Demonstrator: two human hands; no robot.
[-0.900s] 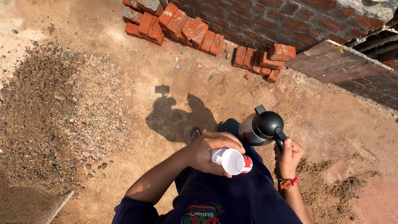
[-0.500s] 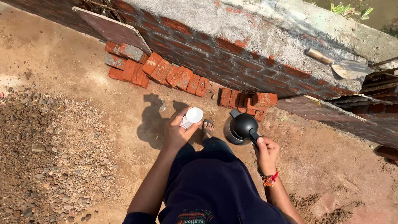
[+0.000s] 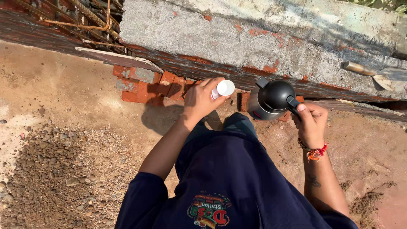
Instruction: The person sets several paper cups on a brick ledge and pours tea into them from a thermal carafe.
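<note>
- Heap of grey gravel and small stones (image 3: 55,169): lies on the bare sandy ground at far left.
- Rusty steel reinforcing bars (image 3: 91,15): bundled at upper left, above a flat wooden board (image 3: 116,59).
- Row of loose red bricks (image 3: 146,85): stacked at the foot of the wall, partly in shadow.
- Left hand (image 3: 202,99): fingers curled closed around a stack of white paper cups (image 3: 222,90) (only the round white end and a red-marked side show), held above the bricks, close to the wall.
- Black and steel vacuum flask (image 3: 270,101): upright, just right of the cups, domed black lid on.
- Right hand (image 3: 311,123): clenched on the flask's black handle, thumb pressed on top; a red thread band sits on the wrist.
- Cement-topped brick wall (image 3: 237,38): runs across the top.
- Wooden-handled steel trowel (image 3: 381,74): rests on the wall at far right.
</note>
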